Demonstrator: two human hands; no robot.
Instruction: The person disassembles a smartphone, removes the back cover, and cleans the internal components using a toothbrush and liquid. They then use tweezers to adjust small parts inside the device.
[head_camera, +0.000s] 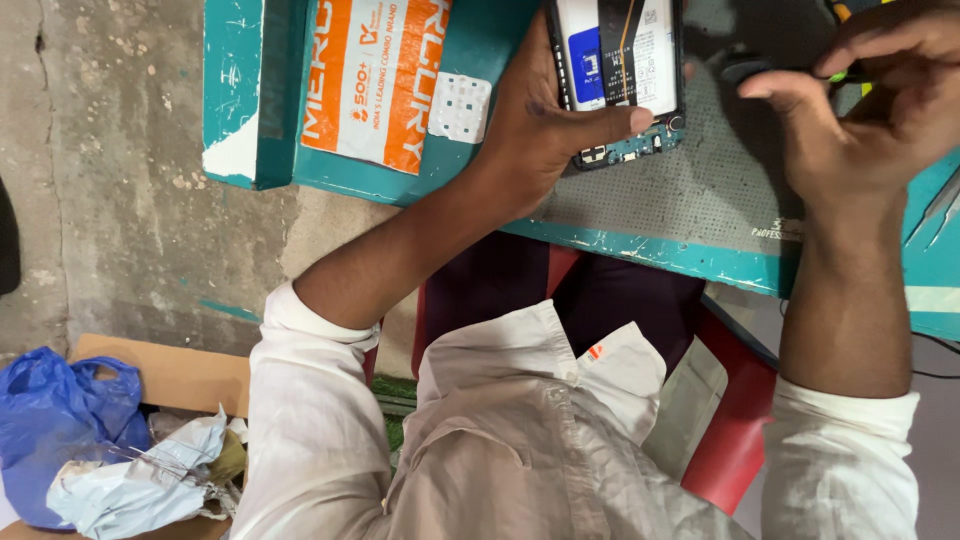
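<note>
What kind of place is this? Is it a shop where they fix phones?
Probably a small phone repair stall. The left hand steadies an opened phone with its insides showing, on a grey work mat over a worn teal bench. The right hand holds a thin tool.

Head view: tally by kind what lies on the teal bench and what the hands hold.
Opened phone, back cover off, steadied by the left hand: 1
Thin tool pinched in the right hand: 1
Grey work mat: 1
Orange-and-white printed sheet: 1
Small white dotted card: 1
Total: 5
</note>
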